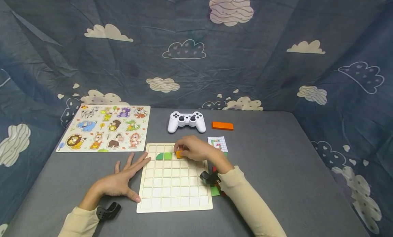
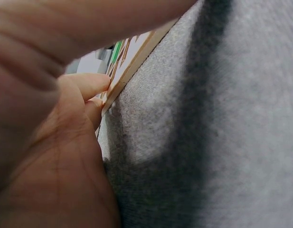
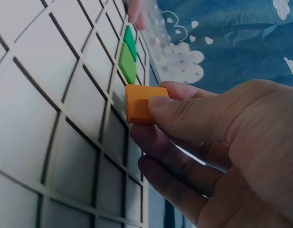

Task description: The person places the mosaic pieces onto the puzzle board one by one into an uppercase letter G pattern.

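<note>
A pale wooden grid board lies on the grey table. Two green tiles sit in its second row. My right hand pinches a small orange tile just right of the green ones; in the right wrist view the orange tile sits between thumb and fingers over the grid board, beside the green tiles. My left hand lies flat and spread on the table, fingertips touching the board's left edge.
An animal peg puzzle lies at the back left. A white game controller, an orange block and a small pattern card lie behind the board. More coloured pieces sit under my right wrist. Cloud-print cloth surrounds the table.
</note>
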`<control>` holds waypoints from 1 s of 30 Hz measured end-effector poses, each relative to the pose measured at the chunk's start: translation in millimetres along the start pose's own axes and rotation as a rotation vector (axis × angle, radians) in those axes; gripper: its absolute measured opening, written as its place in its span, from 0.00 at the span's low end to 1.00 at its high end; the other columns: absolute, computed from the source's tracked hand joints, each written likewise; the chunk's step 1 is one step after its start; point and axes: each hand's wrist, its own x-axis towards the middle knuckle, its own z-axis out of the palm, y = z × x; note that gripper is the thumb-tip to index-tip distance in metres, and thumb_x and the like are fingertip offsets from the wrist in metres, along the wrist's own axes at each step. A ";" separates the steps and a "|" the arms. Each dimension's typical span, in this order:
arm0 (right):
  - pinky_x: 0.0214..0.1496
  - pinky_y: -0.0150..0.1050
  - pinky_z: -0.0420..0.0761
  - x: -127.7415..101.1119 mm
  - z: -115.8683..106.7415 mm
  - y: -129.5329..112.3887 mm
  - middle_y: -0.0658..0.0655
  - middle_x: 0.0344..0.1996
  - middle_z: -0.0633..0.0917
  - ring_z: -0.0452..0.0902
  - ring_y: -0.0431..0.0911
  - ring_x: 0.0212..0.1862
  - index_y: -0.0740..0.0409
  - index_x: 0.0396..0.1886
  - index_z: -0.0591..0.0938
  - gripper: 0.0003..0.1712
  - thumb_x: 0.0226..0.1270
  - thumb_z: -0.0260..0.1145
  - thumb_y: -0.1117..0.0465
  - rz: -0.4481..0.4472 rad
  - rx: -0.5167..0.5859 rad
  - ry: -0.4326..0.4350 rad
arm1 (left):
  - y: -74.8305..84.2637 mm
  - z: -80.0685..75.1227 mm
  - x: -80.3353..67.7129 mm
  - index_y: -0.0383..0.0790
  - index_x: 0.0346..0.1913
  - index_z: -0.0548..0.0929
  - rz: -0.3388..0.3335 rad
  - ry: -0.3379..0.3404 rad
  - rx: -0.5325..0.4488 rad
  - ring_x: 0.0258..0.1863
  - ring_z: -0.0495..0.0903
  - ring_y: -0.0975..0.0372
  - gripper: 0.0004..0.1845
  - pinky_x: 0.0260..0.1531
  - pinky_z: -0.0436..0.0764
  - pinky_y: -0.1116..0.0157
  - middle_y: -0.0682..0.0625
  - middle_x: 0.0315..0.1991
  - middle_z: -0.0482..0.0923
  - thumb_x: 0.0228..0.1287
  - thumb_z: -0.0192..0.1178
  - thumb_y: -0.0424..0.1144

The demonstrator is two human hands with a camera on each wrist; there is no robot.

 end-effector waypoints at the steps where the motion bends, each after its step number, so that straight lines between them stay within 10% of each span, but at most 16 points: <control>1: 0.42 0.33 0.74 1.2 1.0 -0.3 0.49 0.33 0.81 0.73 0.41 0.36 0.52 0.44 0.85 0.07 0.70 0.66 0.65 -0.002 -0.001 -0.003 | 0.2 0.0 -0.1 0.47 0.81 0.47 -0.001 0.000 0.000 0.74 0.12 0.37 0.70 0.57 0.14 0.27 0.44 0.83 0.29 0.36 0.81 0.51; 30: 0.42 0.31 0.77 14.6 15.1 -7.5 0.48 0.32 0.85 0.77 0.38 0.35 0.50 0.39 0.85 0.05 0.65 0.71 0.64 0.059 -0.038 0.019 | -0.8 0.6 -0.2 0.47 0.81 0.47 0.002 0.005 -0.007 0.74 0.12 0.37 0.70 0.57 0.14 0.27 0.44 0.83 0.29 0.35 0.81 0.51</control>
